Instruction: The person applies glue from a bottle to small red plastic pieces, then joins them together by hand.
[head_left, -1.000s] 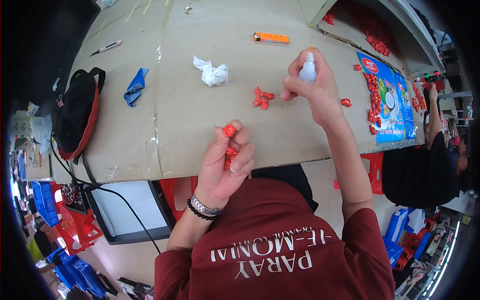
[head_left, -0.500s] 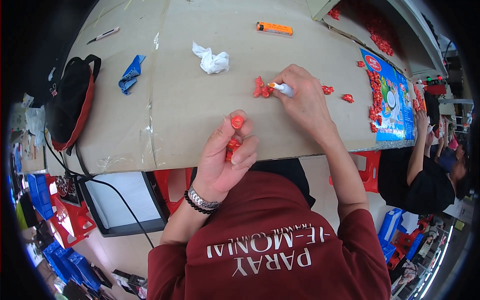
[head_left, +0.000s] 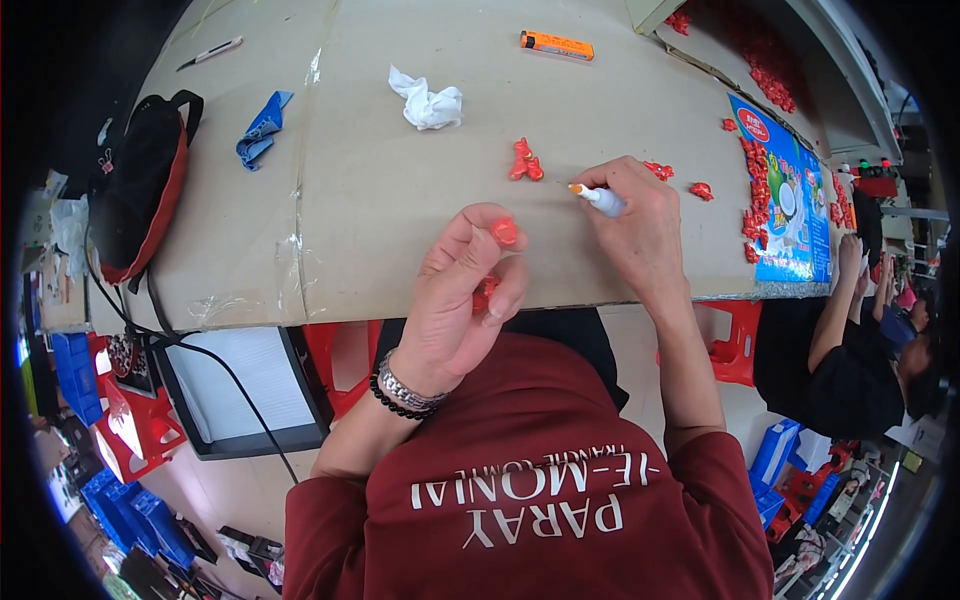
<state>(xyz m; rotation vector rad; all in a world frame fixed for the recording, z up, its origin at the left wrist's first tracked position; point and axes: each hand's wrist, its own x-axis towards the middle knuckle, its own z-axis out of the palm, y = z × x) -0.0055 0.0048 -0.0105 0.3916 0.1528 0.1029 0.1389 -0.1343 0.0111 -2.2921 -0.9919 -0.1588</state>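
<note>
Between the thumb and fingers of my left hand (head_left: 465, 290) sits a small red figurine (head_left: 503, 232), with another red piece (head_left: 486, 293) tucked under the curled fingers. My right hand (head_left: 640, 220) grips a white paint marker (head_left: 601, 200), its orange-yellow tip pointing left toward the left hand but apart from it. A few red figurines (head_left: 525, 162) lie in a small cluster on the table just beyond both hands. More red pieces (head_left: 701, 191) rest to the right of my right hand.
A white crumpled tissue (head_left: 426, 100), a blue cloth (head_left: 264, 130), an orange box (head_left: 557, 45) and a craft knife (head_left: 211, 52) lie on the table (head_left: 360, 220). A black-and-red bag (head_left: 150, 190) is at left. Rows of red figurines (head_left: 755, 195) line a blue sheet (head_left: 793, 190), near a co-worker (head_left: 840, 340).
My right hand with the marker has drawn back from the figurine cluster, toward me and to the right. My left hand has shifted right, bringing its red figurine nearer the marker.
</note>
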